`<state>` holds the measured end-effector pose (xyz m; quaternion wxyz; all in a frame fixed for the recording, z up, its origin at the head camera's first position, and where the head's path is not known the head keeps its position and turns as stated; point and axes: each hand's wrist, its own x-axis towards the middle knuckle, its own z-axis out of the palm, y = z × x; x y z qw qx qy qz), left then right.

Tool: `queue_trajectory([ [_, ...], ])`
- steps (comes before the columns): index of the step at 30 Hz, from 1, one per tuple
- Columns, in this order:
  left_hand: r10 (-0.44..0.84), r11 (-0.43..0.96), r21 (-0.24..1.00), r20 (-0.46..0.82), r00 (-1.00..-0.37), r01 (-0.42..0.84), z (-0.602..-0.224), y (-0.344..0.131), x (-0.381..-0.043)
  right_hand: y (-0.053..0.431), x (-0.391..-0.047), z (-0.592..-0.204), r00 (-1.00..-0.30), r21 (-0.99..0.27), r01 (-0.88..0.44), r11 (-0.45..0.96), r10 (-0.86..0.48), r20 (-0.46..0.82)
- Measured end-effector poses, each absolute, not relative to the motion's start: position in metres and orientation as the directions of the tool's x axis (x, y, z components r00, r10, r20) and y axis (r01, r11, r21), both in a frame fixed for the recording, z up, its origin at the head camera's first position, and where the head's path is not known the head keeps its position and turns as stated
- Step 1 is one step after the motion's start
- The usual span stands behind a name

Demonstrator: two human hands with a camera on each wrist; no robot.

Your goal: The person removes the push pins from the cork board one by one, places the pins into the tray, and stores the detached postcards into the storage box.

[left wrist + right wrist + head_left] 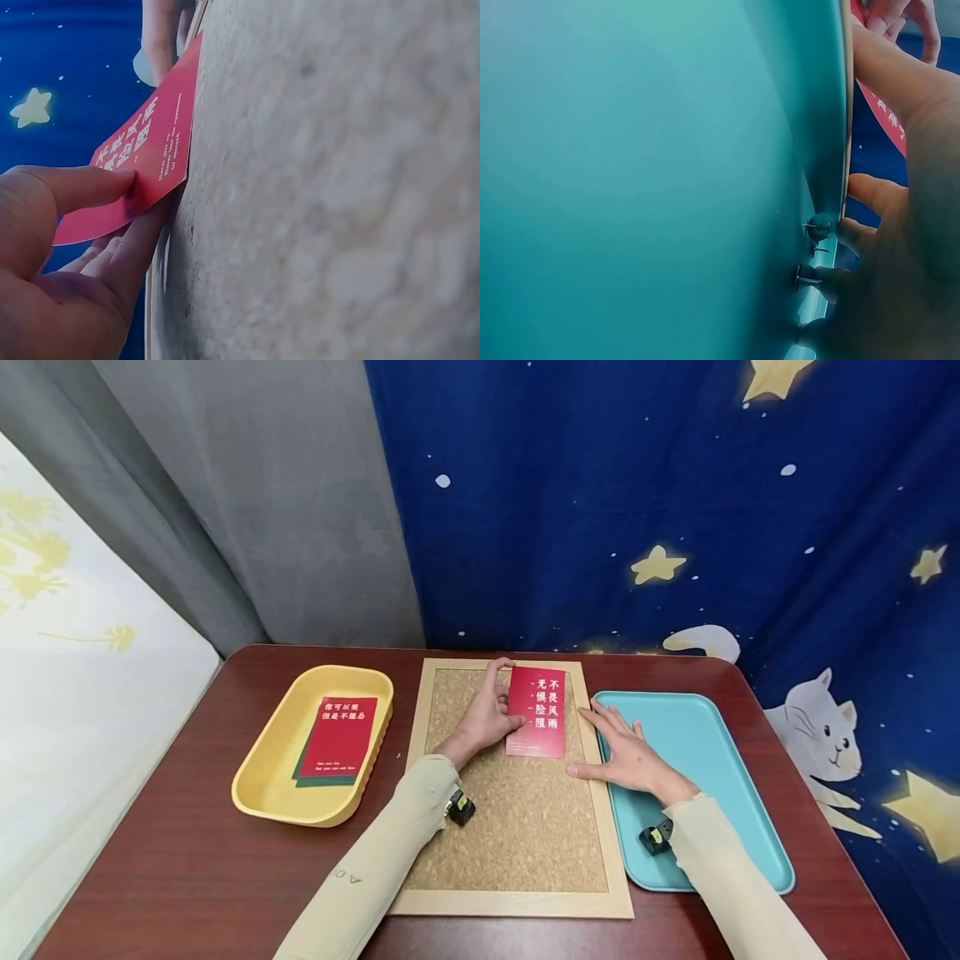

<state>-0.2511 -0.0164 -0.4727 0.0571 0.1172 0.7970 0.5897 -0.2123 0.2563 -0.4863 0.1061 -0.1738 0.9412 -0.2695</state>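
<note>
My left hand (483,718) pinches a red card (536,739) with white characters at its left edge, thumb on the front and fingers behind. The card is over the upper part of a wood-framed cork board (517,835); in the left wrist view the card (161,150) tilts up from the cork. My right hand (630,756) is spread at the board's right side, thumb and fingertips by the wooden frame, with nothing in its grasp. Below it lies a light blue tray (697,735). Several thumbtacks (807,277) lie near that tray's edge in the right wrist view, close to the fingers.
On the left of the dark red table (180,810) stands a yellow basket (258,789). Inside it lies another red card (345,739) on top of a green one (326,782). Behind the table hang grey and starry blue curtains (525,527).
</note>
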Motion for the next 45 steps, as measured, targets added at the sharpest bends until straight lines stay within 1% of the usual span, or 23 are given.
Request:
queue_trajectory([
  [9,0.254,0.257,0.961,0.036,-0.966,0.104,-0.474,-0.018,-0.249,0.256,-0.212,-0.486,-0.917,-0.550,-0.265,0.792,-0.383,-0.109],
  [18,0.265,0.146,0.987,0.030,-0.964,0.071,-0.473,-0.019,-0.247,0.256,-0.212,-0.488,-0.917,-0.553,-0.270,0.788,-0.386,-0.102],
  [26,0.253,0.094,0.993,0.042,-0.966,0.067,-0.470,-0.022,-0.244,0.255,-0.212,-0.488,-0.918,-0.557,-0.266,0.787,-0.383,-0.103],
  [35,0.191,0.114,0.990,0.066,-0.979,0.089,-0.467,-0.024,-0.235,0.255,-0.211,-0.488,-0.918,-0.549,-0.270,0.791,-0.384,-0.102],
  [45,0.119,0.087,0.993,0.071,-0.990,0.082,-0.464,-0.029,-0.229,0.256,-0.212,-0.488,-0.917,-0.558,-0.261,0.787,-0.383,-0.111],
])
